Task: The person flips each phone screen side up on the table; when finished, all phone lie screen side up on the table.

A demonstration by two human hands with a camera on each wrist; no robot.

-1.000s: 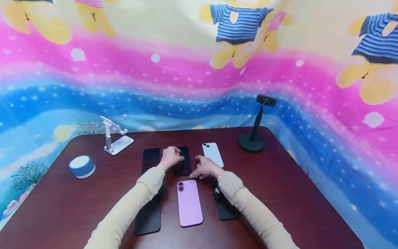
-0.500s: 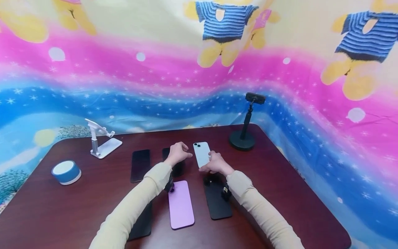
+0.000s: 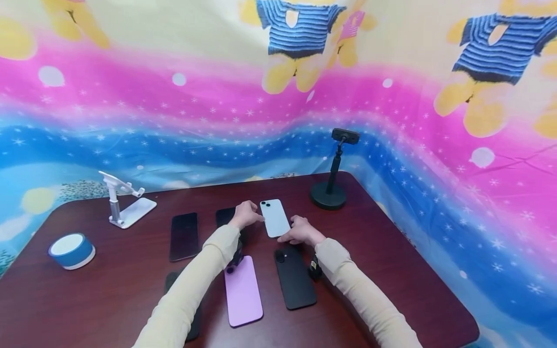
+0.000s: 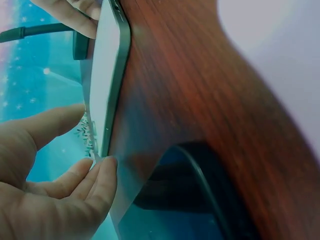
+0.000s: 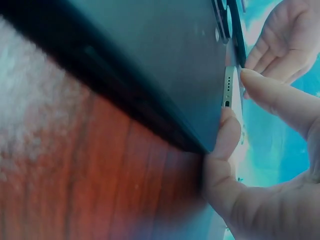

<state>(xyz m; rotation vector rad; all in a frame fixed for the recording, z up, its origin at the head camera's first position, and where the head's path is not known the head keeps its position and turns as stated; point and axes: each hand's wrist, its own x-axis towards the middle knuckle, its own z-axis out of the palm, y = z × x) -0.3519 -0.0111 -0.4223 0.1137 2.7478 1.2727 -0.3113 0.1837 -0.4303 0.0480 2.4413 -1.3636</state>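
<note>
A white phone [image 3: 275,218] lies face down on the table, its cameras toward the far end. My left hand [image 3: 244,215] is at its left edge, fingers and thumb spread close to the rim in the left wrist view. At the lower right corner, my right hand [image 3: 302,232] has its thumb and a bent finger either side of the corner. A dark phone [image 3: 224,217] is partly hidden behind my left hand. Closer to me lie a lilac phone [image 3: 244,299] and a black phone [image 3: 296,282], both backs up.
Another dark phone [image 3: 184,237] lies to the left; one more [image 3: 194,326] is mostly under my left sleeve. A white phone stand [image 3: 135,212] and a blue-and-white round item [image 3: 71,251] stand at left. A black stand [image 3: 329,195] rises at the back right, before a patterned curtain [image 3: 217,106].
The head view has turned right. My left hand has gone from the dark phone to the white phone's left edge. My right hand has moved right to that phone's lower corner.
</note>
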